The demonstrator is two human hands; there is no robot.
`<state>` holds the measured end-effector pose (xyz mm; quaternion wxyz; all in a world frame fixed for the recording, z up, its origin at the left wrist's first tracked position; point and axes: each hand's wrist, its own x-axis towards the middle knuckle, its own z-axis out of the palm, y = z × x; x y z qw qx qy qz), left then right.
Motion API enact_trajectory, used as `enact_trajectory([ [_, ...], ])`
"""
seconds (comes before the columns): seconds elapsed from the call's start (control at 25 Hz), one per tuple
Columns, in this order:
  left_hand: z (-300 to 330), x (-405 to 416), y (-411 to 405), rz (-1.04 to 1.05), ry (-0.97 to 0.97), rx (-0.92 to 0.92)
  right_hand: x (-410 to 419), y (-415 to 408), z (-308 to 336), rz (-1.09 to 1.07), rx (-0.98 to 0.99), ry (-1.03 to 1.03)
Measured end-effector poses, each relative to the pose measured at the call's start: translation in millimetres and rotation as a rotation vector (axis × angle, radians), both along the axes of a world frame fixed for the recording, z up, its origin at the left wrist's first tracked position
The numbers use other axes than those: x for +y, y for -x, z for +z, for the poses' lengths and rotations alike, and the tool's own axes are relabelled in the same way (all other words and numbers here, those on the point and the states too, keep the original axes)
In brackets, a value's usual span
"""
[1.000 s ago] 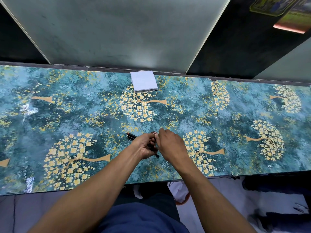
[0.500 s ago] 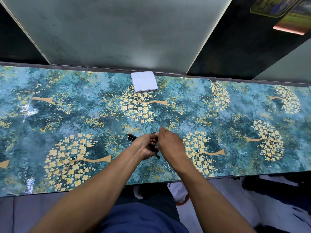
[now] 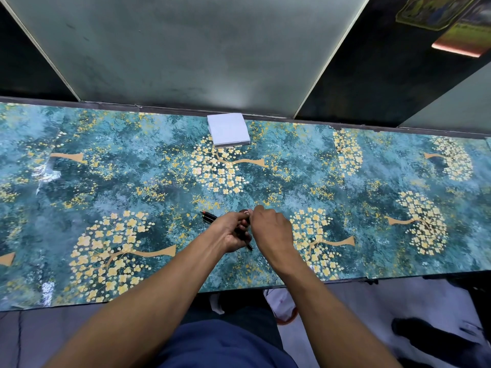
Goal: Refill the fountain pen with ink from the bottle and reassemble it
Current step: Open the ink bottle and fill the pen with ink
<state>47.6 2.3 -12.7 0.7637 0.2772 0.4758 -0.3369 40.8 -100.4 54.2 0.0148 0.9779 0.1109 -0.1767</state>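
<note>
My left hand (image 3: 230,233) is curled around a small dark object, apparently the ink bottle (image 3: 243,212), of which only a round top edge shows between my hands. My right hand (image 3: 269,229) meets it from the right, fingertips pinched on that top. A black pen part with a red end (image 3: 210,216) lies on the table just left of my left hand. A thin black tip (image 3: 250,247) pokes out beneath my left hand; whether it is held or lying there I cannot tell. The rest of the bottle is hidden.
A white stack of paper squares (image 3: 228,130) lies at the table's far edge, straight ahead. The table (image 3: 111,181) has a glossy teal cover with golden trees. A grey panel rises behind it. The near edge runs just below my wrists.
Both hands stay joined at the same spot, and only the fingers shift slightly. The pen part on the table has not moved.
</note>
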Motion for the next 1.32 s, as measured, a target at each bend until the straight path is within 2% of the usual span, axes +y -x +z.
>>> enact_trajectory([
  [0.28,2.0,1.9,1.5,-0.021,0.004,0.011,-5.3,4.3,-10.5,-0.042,-0.081,-0.087],
  [0.56,8.9,8.1,13.3,-0.146,-0.083,-0.058,-15.7,11.2,-13.3,-0.418,-0.123,-0.428],
  [0.84,9.8,10.9,23.9,-0.260,-0.235,-0.195,-22.0,17.1,-17.7,-0.534,-0.065,-0.575],
  [1.08,0.3,17.1,29.2,-0.446,-0.472,-0.362,-27.5,21.6,-21.8,-0.580,0.032,-0.656],
  [1.32,0.8,15.2,37.0,-0.599,-0.727,-0.551,-28.2,25.3,-36.0,-0.665,0.231,-0.824],
])
